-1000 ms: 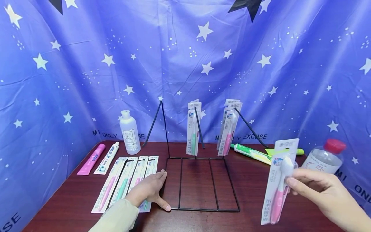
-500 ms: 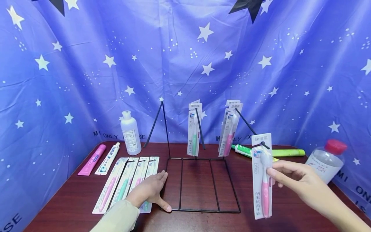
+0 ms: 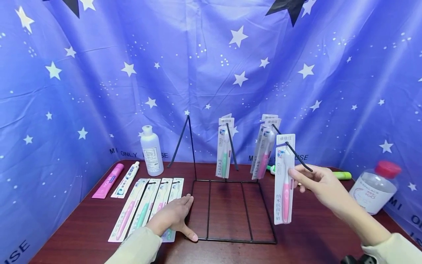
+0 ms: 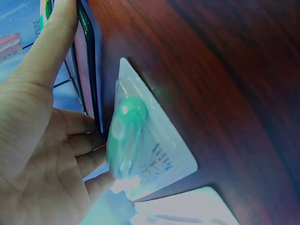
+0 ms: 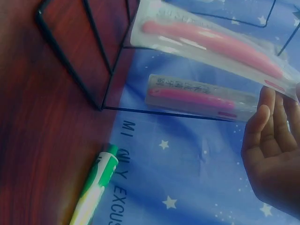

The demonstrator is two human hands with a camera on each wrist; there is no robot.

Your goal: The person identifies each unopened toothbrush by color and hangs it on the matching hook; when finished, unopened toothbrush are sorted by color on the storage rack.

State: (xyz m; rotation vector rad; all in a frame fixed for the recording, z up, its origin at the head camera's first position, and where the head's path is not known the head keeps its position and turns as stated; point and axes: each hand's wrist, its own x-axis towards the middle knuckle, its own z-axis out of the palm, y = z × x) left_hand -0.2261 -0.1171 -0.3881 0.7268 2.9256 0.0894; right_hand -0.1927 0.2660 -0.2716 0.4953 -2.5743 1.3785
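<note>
My right hand [image 3: 324,187] pinches a packaged pink toothbrush [image 3: 284,183] by the card's right edge. The card's top hole overlaps the right-hand prong of a black wire display rack [image 3: 242,240]. Behind it on that prong hang more packaged toothbrushes [image 3: 263,157], the front one pink. A green packaged toothbrush [image 3: 225,152] hangs in front on the middle prong, with another card behind it. My left hand [image 3: 174,218] rests with fingers extended along the rack's left base wire. In the left wrist view, a packaged green toothbrush [image 4: 124,136] lies beside those fingers.
Several packaged toothbrushes [image 3: 130,212] lie in a row left of the rack. Behind them are a pink tube [image 3: 108,181], a white toothpaste tube [image 3: 126,180] and a white bottle [image 3: 152,152]. A green toothpaste tube [image 5: 96,183] and a red-capped bottle [image 3: 376,189] are at the right.
My right hand has carried the pink toothbrush package leftward and back, from off to the right onto the rack's right prong. The left hand has stayed at the rack's base.
</note>
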